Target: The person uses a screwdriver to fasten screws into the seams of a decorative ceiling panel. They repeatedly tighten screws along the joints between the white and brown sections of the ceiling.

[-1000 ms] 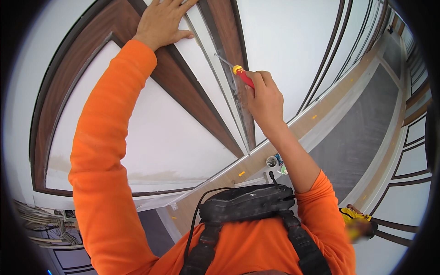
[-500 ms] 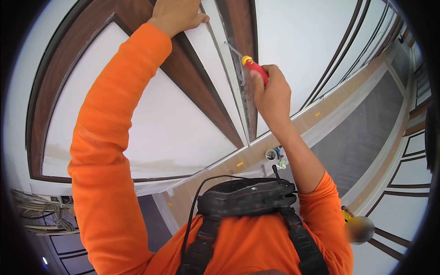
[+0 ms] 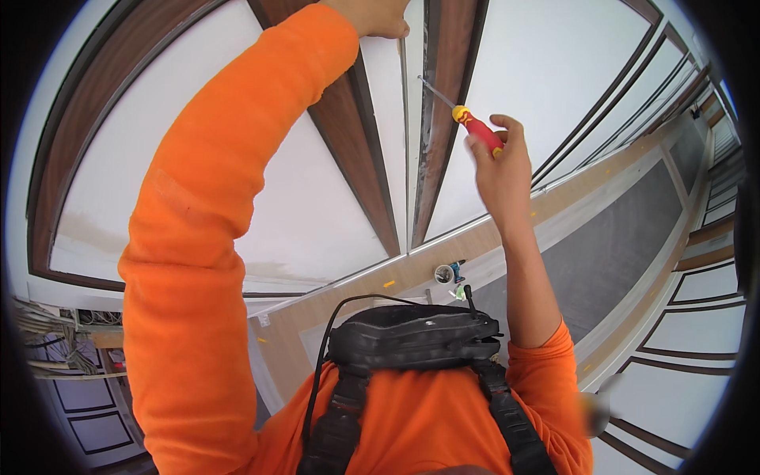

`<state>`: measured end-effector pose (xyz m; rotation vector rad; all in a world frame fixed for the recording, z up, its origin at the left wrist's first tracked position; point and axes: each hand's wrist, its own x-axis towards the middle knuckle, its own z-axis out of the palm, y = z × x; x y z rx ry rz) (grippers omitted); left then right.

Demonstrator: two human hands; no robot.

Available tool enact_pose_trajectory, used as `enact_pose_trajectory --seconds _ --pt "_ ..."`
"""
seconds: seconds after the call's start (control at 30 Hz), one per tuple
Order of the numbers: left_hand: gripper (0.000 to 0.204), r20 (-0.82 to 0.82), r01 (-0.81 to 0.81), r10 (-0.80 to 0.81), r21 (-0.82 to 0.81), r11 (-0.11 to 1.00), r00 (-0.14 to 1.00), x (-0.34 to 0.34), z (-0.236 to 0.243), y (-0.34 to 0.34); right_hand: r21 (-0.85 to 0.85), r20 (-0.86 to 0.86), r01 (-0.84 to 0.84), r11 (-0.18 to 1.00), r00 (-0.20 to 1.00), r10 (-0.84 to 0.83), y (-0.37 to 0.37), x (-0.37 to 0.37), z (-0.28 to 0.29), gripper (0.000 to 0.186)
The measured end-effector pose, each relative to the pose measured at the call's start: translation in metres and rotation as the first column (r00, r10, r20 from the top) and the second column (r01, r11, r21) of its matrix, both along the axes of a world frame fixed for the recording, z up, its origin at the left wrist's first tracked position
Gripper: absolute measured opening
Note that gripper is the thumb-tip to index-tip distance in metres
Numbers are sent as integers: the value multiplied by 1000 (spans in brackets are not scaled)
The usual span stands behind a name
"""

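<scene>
A screwdriver (image 3: 480,131) with a red and yellow handle is in my right hand (image 3: 507,170). My thumb and fingers pinch the handle's end, with the index finger bent above it. Its slim metal shaft slants up and left, and the tip meets the narrow white upright strip (image 3: 413,134) beside a dark brown wood trim (image 3: 445,103). High up, my left hand (image 3: 374,16) rests at the edge of the white strip left of that tip. Its thumb shows there, but the frame's top edge cuts off the other fingers.
White wall panels (image 3: 546,71) with brown borders stand ahead. By the wall's foot are a small bucket (image 3: 444,274), a blue power drill (image 3: 457,269) and a grey floor covering (image 3: 602,245). A black bag (image 3: 412,336) hangs on my chest. Bundled cables (image 3: 47,321) lie far left.
The view has shifted, so the wall and both hands sit farther right in it. The screwdriver stays in my right hand, whose index finger has lifted from the handle. My left hand keeps its place.
</scene>
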<state>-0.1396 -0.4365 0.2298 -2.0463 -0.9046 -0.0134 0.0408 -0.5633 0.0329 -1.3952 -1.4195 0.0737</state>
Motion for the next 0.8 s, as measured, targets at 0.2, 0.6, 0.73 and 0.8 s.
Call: enact_pose_trajectory --seconds 0.2,0.6,0.73,0.8 --pt "111 -2 11 -11 8 1000 1000 0 1 -2 -387 -395 -153 909 919 -13 -2 -8 -11 35" --pt "111 -15 14 -13 35 999 1000 -6 0 -5 -455 -493 -294 840 869 37 5 4 -13 29" --pt "111 -12 22 -21 8 1000 1000 -4 0 0 -387 -468 -280 879 881 75 2 1 -9 27" --pt "110 -15 19 -19 -5 1000 1000 -3 2 -3 -143 77 4 990 997 7 -2 -6 -18 26"
